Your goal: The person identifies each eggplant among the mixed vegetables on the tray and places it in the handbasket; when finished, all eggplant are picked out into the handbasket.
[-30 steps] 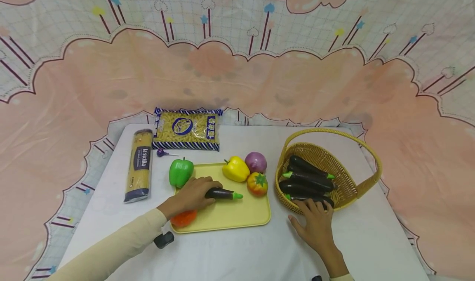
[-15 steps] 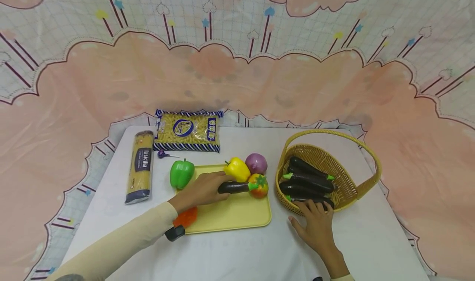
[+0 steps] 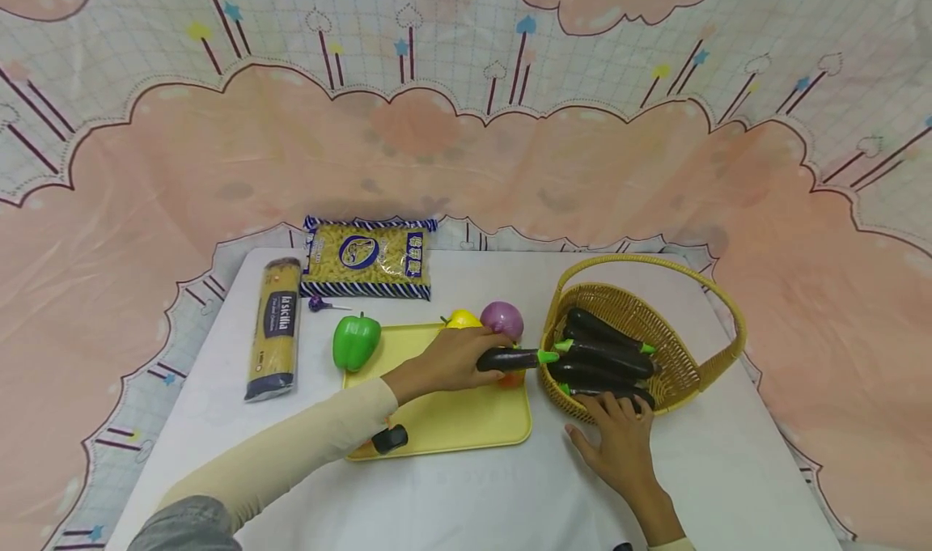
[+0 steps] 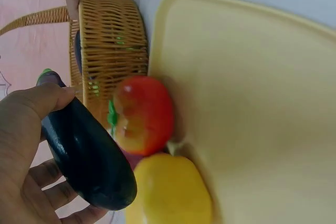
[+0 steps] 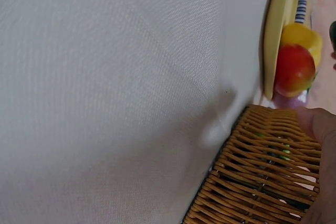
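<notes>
My left hand (image 3: 453, 361) grips a dark eggplant (image 3: 506, 360) with a green stem end, held above the tray's right edge. The stem end points right and overlaps the basket's near-left rim in the head view. Thumb and fingers wrap the eggplant (image 4: 86, 150) in the left wrist view. My right hand (image 3: 624, 446) holds the front rim of the wicker basket (image 3: 677, 349), fingers curled over it and thumb (image 5: 315, 121) outside. Several eggplants (image 3: 607, 357) lie inside the basket. A red-orange tomato (image 4: 144, 114) and a yellow bell pepper (image 4: 170, 192) sit below the left hand.
The yellow tray (image 3: 466, 421) lies left of the basket. A green bell pepper (image 3: 356, 342) stands at its back-left corner, a purple onion (image 3: 502, 318) at its back right. Behind are a spaghetti pack (image 3: 275, 328), a pasta bag (image 3: 366, 256) and a lollipop (image 3: 316, 303).
My left hand has lifted the eggplant off the tray and carried it right, to the basket's edge. The right hand has stayed at the basket rim.
</notes>
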`<state>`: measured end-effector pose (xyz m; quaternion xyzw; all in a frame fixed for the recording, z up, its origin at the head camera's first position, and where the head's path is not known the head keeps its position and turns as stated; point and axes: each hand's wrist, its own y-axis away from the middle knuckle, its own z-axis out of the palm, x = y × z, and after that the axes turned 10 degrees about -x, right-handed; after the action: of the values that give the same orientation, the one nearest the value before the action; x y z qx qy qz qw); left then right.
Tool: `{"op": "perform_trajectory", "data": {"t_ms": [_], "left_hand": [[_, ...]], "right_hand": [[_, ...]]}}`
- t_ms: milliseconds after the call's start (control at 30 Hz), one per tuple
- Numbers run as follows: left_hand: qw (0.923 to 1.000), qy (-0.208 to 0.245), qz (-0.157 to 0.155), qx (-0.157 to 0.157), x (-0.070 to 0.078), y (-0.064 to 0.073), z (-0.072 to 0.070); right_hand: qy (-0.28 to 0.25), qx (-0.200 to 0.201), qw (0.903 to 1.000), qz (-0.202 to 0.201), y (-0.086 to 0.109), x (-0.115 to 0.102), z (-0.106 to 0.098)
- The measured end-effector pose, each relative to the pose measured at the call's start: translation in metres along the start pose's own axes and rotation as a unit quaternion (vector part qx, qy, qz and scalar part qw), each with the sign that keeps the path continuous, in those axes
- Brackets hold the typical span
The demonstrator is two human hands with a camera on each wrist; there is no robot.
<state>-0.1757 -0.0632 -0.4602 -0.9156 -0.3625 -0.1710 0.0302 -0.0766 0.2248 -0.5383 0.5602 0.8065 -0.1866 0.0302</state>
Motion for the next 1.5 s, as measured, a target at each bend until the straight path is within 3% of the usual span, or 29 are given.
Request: {"op": "perform_trajectory", "data": {"t_ms": [500, 767, 1133, 1500], "left_hand": [[0.9990, 0.022, 0.014, -0.035, 0.026, -0.055, -0.003], [0.9983, 0.016, -0.006, -0.056, 0.043, -0.078, 0.001], [0.9983, -0.022, -0.018, -0.050, 0.058, -0.104, 0.003], [0.9956, -0.084, -0.003, -0.042, 0.075, -0.126, 0.002]], "right_hand": [[0.004, -0.007, 1.0000, 0.005, -0.001, 0.001, 0.001], [0.005, -0.003, 1.0000, 0.002, 0.001, 0.000, 0.002], [0.008, -0.006, 0.9999, -0.002, 0.001, 0.002, 0.003], [0.013, -0.009, 0.9998, -0.009, -0.001, 0.003, 0.001]]}}
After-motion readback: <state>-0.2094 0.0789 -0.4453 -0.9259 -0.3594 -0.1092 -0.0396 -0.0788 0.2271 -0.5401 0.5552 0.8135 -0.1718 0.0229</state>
